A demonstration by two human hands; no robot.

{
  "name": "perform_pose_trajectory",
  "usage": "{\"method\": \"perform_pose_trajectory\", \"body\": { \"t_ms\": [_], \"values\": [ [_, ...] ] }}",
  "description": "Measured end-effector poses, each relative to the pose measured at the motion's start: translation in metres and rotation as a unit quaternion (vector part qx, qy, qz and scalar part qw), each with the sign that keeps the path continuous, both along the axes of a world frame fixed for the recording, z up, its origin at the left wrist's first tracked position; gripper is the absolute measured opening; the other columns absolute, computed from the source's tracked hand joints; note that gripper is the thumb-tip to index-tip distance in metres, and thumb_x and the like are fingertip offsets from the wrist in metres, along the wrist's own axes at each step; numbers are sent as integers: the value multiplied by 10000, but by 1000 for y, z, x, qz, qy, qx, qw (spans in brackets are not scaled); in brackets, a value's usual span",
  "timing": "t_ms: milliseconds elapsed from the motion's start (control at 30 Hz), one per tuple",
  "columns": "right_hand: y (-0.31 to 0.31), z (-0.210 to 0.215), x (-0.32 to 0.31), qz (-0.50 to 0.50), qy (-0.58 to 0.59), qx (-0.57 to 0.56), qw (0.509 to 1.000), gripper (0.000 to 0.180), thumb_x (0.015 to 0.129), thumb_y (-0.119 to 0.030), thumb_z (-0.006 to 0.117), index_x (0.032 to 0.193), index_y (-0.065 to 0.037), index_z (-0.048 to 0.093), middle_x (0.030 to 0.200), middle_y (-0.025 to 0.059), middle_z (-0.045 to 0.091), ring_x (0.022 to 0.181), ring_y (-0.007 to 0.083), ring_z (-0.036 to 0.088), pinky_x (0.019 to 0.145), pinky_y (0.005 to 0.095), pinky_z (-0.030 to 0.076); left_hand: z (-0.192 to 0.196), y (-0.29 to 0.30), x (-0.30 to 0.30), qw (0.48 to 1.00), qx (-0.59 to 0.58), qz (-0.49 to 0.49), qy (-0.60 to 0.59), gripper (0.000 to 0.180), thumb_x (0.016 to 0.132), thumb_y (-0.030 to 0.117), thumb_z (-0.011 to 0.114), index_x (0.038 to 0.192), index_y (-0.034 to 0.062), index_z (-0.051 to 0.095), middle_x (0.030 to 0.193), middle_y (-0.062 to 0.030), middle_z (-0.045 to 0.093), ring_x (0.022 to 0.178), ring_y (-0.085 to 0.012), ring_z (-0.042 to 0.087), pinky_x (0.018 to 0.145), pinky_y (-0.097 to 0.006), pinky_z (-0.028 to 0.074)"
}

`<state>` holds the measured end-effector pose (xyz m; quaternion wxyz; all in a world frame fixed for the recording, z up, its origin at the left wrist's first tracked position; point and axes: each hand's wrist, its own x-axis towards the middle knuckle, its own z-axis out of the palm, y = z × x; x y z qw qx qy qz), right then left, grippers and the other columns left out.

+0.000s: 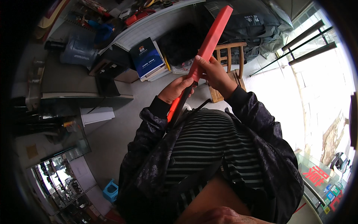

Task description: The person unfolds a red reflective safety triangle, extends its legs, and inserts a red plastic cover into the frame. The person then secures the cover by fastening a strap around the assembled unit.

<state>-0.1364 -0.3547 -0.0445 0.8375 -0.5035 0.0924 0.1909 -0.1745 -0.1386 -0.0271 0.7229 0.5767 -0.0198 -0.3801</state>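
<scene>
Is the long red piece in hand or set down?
In hand: the right hand grips the long red piece, and the left hand holds it where red meets black.

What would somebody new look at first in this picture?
Probably the long red thing, slanting from the middle up to the top edge, with the left hand and right hand gripping its lower part. Next might come the dark blue book on a stack, up and left of the hands, then the bright blue stool at lower left.
</scene>
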Motion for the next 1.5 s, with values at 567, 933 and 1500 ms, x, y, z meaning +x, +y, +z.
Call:
{"method": "perform_pose_trajectory", "body": {
  "t_ms": [567,933,1500],
  "values": [
    [-5,12,-20,91,-78,99,988,707,905,-151,881,1468,-107,457,1271,52,639,1222,226,629,1085,449,502,2,21,-1,995,-93,-34,18,512,1065,315,673,1482,62,517,1098,-68,671,924,-146,672,875,-291,576],
    [5,16,-33,70,-113,84,988,775,876,-15,869,1513,-116,438,1248,52,657,1185,204,639,1060,393,504,13,25,-7,997,-70,-45,3,659,1022,347,730,1527,19,464,1177,-71,596,1001,-162,644,908,-304,577],
    [15,10,-54,74,-80,91,990,829,938,-53,826,1620,-150,367,1273,54,663,1227,206,618,1103,396,479,1,23,-28,994,-107,17,17,509,1018,342,665,1409,32,559,1004,-52,614,865,-127,623,811,-280,571]
  ]
}}
